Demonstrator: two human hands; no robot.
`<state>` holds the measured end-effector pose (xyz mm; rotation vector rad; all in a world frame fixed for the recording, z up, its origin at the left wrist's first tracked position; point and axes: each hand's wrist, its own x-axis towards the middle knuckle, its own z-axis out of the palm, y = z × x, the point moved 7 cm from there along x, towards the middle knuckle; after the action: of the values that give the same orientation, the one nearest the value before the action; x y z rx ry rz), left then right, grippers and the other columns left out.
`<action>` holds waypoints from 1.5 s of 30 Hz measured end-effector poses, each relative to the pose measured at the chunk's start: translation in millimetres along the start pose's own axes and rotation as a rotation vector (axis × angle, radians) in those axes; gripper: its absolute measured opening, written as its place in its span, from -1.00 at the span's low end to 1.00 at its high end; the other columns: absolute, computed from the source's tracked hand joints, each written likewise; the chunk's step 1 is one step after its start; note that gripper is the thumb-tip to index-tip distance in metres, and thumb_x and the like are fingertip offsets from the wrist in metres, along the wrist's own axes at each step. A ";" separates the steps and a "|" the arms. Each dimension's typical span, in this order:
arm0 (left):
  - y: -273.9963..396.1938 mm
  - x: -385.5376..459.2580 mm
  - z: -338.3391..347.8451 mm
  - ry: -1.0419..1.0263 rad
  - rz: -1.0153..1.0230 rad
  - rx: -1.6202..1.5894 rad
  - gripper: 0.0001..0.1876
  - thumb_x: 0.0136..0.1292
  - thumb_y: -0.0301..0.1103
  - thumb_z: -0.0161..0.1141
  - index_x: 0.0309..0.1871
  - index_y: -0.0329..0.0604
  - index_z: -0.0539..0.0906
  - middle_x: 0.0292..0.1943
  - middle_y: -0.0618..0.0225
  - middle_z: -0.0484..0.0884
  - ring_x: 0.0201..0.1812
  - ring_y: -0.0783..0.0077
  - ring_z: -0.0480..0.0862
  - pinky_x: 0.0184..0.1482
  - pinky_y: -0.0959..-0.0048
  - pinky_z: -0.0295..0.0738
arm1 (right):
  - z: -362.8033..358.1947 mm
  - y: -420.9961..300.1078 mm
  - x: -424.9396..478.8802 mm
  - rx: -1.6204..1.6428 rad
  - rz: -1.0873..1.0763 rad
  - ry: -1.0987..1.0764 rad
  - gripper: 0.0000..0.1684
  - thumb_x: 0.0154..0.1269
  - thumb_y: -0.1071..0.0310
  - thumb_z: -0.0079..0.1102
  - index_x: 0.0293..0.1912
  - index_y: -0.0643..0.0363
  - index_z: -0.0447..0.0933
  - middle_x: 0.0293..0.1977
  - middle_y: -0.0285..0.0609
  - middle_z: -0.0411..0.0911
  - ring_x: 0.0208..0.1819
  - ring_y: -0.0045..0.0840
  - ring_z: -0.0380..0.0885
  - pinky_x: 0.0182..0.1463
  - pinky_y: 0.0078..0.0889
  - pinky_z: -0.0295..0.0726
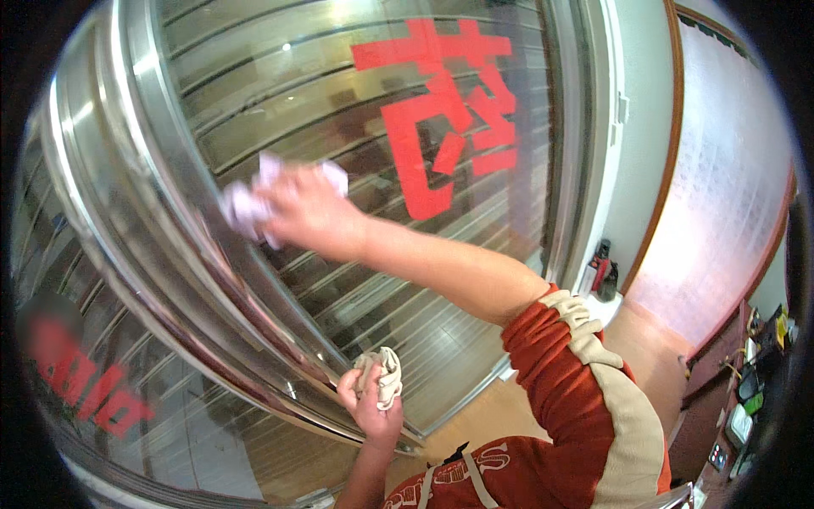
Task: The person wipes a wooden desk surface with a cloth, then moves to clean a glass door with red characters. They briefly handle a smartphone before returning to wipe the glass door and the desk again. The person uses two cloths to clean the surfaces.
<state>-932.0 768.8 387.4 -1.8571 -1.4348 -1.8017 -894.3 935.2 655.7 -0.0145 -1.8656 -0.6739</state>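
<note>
Up against the glass door pane (286, 38), my right hand (305, 207) presses a crumpled pale lilac cloth (245, 207); both are blurred. They are beside the pane's shiny metal frame (172, 172), left of large red lettering (416, 165) on the glass. Lower down, my left hand (375, 407) grips a bunched cream cloth (389, 378) close to the frame's lower part. The cloth's folds stick out above my fingers.
A second glass panel (191, 420) with red lettering stands at left. Bottles (604, 273) rest on a white ledge at right. Past them is a wood-framed frosted panel (712, 191). A cabinet (706, 375) holding several small items stands at far right.
</note>
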 end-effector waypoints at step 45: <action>-128.8 -116.7 379.1 -0.865 0.038 0.856 -0.62 0.35 -0.41 0.33 0.21 0.16 0.76 0.29 0.12 0.51 0.17 -0.10 0.56 0.16 0.03 0.61 | -561.1 -493.6 -715.8 -0.394 2.457 -0.509 -0.39 0.22 0.43 0.22 0.23 -0.35 0.69 0.09 0.03 0.58 0.19 0.01 0.53 0.37 -0.09 0.53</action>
<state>-746.5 1043.2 133.9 -2.1109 -1.9232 -0.1383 -284.1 482.4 -46.7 -2.3260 -0.7810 0.8222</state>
